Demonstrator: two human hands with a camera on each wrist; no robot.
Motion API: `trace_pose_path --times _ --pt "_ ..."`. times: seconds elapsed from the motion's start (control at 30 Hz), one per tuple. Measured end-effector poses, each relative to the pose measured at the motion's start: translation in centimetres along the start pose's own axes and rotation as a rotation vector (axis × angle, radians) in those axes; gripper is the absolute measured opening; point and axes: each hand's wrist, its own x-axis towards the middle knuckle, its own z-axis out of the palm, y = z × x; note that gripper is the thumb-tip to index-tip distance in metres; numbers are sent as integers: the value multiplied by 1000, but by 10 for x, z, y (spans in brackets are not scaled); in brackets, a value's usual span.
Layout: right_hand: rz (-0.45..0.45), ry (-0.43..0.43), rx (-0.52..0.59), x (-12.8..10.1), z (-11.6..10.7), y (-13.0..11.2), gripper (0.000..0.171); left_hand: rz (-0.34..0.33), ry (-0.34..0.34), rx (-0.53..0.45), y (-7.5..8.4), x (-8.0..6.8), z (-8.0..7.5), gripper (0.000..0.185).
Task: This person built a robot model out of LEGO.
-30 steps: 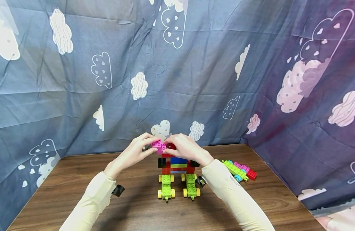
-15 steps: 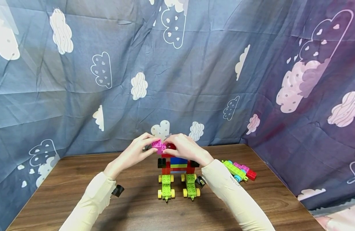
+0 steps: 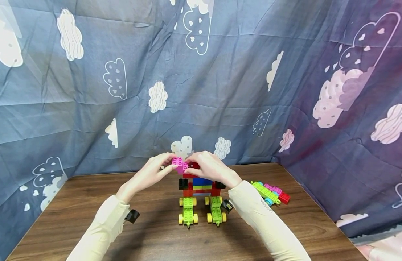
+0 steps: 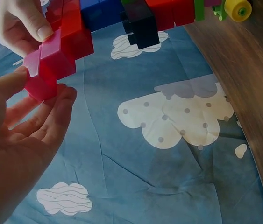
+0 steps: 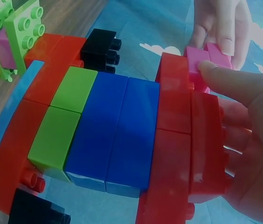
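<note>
Head view: the pink brick [image 3: 179,164] sits at the top-left corner of the block figure [image 3: 201,188], left hand [image 3: 148,174] fingers pinching it, right hand [image 3: 210,168] gripping the figure's top beside it.

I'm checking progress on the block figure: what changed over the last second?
Hardly anything. The left hand and right hand keep pinching the pink brick at the top of the block figure; the brick may have tilted up very slightly. The spare bricks lie unmoved.

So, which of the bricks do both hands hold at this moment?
The pink brick at the top of the figure: left hand and right hand both pinch it. The loose bricks at right lie untouched.
</note>
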Motion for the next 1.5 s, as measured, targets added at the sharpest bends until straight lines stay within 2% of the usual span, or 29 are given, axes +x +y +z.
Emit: trace_pose_path --times 0.1,0.3,0.53,0.73,1.1,1.27,1.5 --pt "2 2 2 1 0 0 29 23 2 33 0 1 -2 31" --pt "-5 9 -12 1 -1 -1 29 27 0 92 1 2 -3 31" --pt "-5 15 -20 1 -1 -1 29 65 23 87 1 1 -2 33" --pt "1 11 -19 0 -1 0 30 75 14 85 1 2 -2 34" --pt "28 -16 8 0 0 -1 30 12 -23 35 2 1 -4 36" --pt "29 -14 8 -3 1 -2 32 -12 -35 1 1 0 0 46" --pt "34 67 48 -11 -5 4 37 -73 -20 -26 0 -2 6 61"
